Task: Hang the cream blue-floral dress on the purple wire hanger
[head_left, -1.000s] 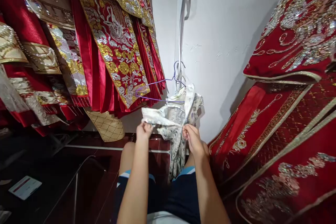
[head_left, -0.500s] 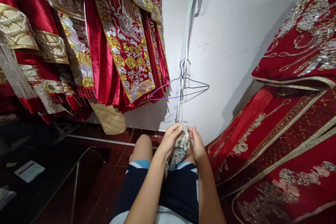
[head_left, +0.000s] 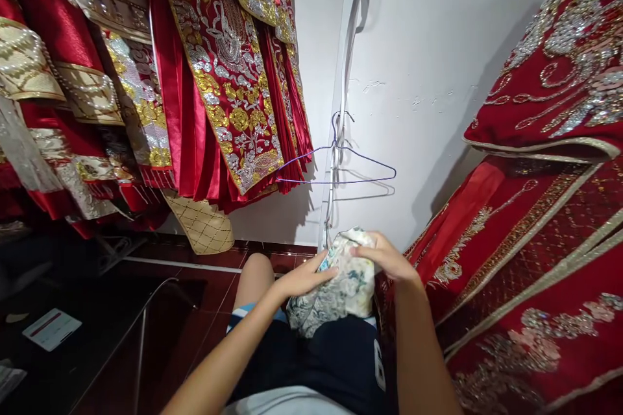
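A patterned cloth [head_left: 335,295], pale with green, blue and yellow areas, is spread between my hands over my lap. My left hand [head_left: 306,277] grips it at the left edge, the thumb lying on top and the other fingers partly hidden. On the upper right side, my right hand [head_left: 387,258] holds the cloth with its thumb on the near face and fingers behind. Crumpled folds hang down from both hands onto my dark shorts [head_left: 311,363]. What kind of cloth article it is, I cannot tell.
A purple wire hanger [head_left: 365,180] hangs on a white rail [head_left: 341,97] by the wall ahead. Red embroidered garments [head_left: 233,104] hang at left, and more red beaded garments [head_left: 525,240] at right. A black surface at lower left carries a white card [head_left: 52,329].
The cloth was bunched narrow between pinching fingers and is now spread wider. My hands have moved apart, the right one farther to the right. The hanger has turned slightly.
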{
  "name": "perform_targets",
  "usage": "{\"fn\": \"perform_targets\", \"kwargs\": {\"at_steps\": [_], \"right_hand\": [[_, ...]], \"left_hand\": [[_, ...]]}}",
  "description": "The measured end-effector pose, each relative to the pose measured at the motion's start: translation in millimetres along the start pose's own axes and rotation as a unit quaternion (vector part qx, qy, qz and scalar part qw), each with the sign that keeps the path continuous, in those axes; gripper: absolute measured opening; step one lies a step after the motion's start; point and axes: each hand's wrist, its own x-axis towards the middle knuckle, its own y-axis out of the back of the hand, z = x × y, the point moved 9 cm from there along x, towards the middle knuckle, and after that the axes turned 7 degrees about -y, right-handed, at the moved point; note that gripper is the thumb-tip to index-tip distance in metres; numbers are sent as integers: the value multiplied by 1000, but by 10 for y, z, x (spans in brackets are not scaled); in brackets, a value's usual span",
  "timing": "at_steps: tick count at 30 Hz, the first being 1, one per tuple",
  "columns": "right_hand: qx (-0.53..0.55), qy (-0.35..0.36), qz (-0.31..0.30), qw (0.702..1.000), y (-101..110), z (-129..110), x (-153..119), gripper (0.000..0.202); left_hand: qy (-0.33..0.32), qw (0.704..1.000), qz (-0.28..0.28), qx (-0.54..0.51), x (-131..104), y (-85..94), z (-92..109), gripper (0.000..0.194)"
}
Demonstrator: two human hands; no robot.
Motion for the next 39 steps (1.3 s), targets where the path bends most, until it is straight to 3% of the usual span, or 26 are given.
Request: {"fn": "perform_targets", "kwargs": {"at_steps": [2,4,6,8,10,13,16,18,20,23,25,28,32,36,38,39], "right_hand": [[-67,71,61,993,270,-305,155,10],[-114,154,132,972,497,-617,337,11],[-125,205,205,949,676,-831,556,29],[-128,195,240,942,760,-888,851,40],[-145,146,236,950,758,-821,1170,33],[-165,87,238,953,764,-658,1450,19],[-166,83,261,947,849,-577,1417,19],[-170,92,271,943,929,-577,1284,21],[-179,101,283,937,1022,-616,1117,23],[-202,127,313,919,1147,-737,875,25],[-214,150,323,910,1171,-818,758,25],[-218,168,312,910,1092,-858,667,24],[-223,188,305,907,833,-829,570,25],[-236,216,291,901,564,-825,480,25],[-256,220,292,895,546,-850,447,23],[-266,220,305,888,596,-873,425,35]], "left_hand": [[16,998,-32,60,-59,220,-52,27],[38,988,-4,153,-62,604,-32,24],[54,963,47,260,-31,1015,104,25],[53,928,67,363,17,1288,336,25],[45,880,61,470,65,1413,582,19],[48,784,19,618,118,1425,806,24],[65,747,-4,662,166,1440,816,29],[90,749,2,656,210,1509,743,34],[91,774,14,627,285,1556,675,40],[1,828,42,559,447,1500,739,40],[-64,843,82,527,534,1452,875,36],[-117,846,132,503,669,1331,1100,33],[-146,863,144,462,979,1067,1370,29],[-133,863,183,451,1265,1010,1516,20],[-145,863,178,450,1336,1017,1546,19],[-151,862,171,452,1352,1029,1550,19]]}}
